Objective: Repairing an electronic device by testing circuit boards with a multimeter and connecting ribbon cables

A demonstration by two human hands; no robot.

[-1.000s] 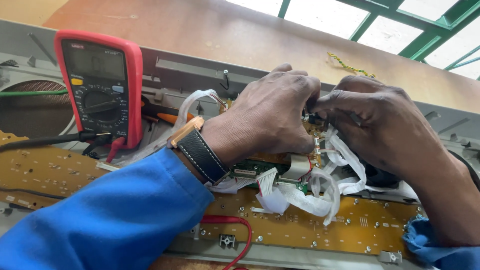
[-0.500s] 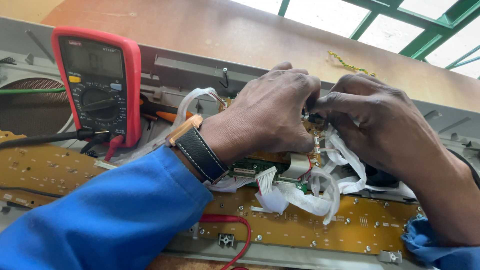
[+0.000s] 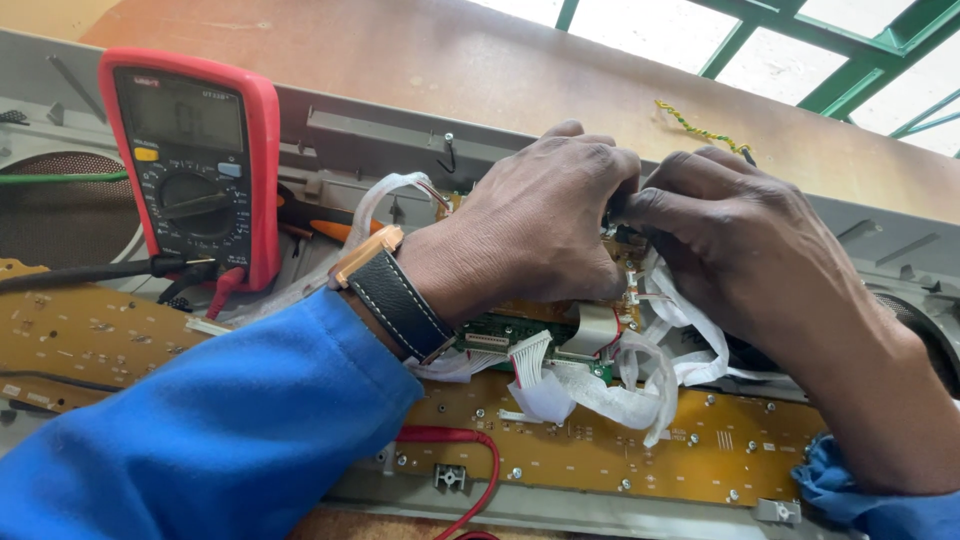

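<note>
where the blue sleeve [image 3: 200,430] fills the near corner, a long tan circuit board [image 3: 610,450] runs left to right, flat, dotted with solder points, a red wire [image 3: 470,450] looping over it. white ribbon cables [image 3: 620,385], soft and crumpled, pile on a small green board [image 3: 510,330]. above them the left hand [image 3: 530,240], black strap watch [image 3: 395,295] at the wrist, and the right hand [image 3: 735,250] are both curled shut, fingertips meeting on something hidden; cannot tell what. further left, a red multimeter [image 3: 190,160] stands upright against the grey plastic chassis [image 3: 380,130].
</note>
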